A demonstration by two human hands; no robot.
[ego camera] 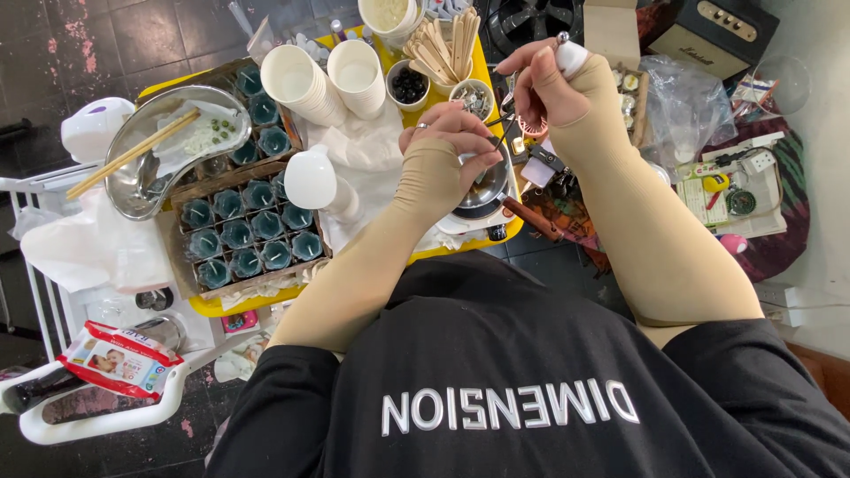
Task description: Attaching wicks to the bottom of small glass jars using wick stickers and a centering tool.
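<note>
The left hand (452, 133) grips the rim of the small pan (485, 196) while the right hand (542, 84), at 1 o'clock, pinches a thin, stiff, light tool (505, 133), likely best held high on its shaft.

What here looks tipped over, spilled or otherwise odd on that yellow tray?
One white cup lies on its side on the crumpled white paper, while the cup stacks behind it stand upright. The chopsticks rest slanted across the metal bowl, poking past its rim. No spill is visible.

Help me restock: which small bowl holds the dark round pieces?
The small bowl beside the right paper-cup stack; the neighbouring bowl holds silvery bits.
</note>
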